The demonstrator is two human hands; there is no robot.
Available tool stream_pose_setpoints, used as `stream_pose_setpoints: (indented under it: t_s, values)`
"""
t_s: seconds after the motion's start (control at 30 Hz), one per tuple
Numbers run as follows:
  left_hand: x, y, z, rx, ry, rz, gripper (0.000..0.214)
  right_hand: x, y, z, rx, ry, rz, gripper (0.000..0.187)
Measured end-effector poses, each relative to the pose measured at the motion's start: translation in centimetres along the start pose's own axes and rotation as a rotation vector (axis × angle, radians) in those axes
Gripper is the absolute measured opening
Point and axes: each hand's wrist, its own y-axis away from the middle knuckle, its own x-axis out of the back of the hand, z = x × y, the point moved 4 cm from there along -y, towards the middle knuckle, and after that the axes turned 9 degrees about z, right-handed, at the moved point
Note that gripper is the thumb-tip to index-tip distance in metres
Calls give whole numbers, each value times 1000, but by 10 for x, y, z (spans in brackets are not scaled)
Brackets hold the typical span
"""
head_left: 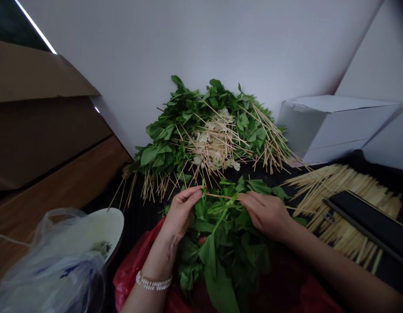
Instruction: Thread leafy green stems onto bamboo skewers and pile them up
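Low in the middle of the head view, my left hand point(183, 211) pinches a short green stem point(203, 187) between thumb and fingertips. My right hand point(266, 214) is closed around a thin bamboo skewer point(217, 196), whose tip reaches left to the pinched stem. Leafy green stalks point(225, 209) hang on the skewer by the right fingers. Loose leafy greens point(221, 269) lie below both hands, over a red plastic bag point(139, 256). Whether the skewer's tip passes through the pinched stem is hard to see.
Behind my hands is a pile of skewered greens point(162, 152), with pale skewered vegetable pieces point(217, 130). Many bare skewers point(344, 195) lie at right under a black phone-like case point(367, 221). A white box point(338, 126) stands behind. At left are a white bowl point(114, 224) and clear plastic bag point(51, 278).
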Motion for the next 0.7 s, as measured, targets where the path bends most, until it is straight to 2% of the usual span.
stream_pose_setpoints:
  t_s: [0.37, 0.7]
  values:
    - [-1, 2, 0, -4, -6, 4, 37, -9, 8, 3, -51, 67, -117, 28]
    - [3, 0, -1, -25, -40, 26, 35, -8, 7, 0, -55, 69, -113, 28]
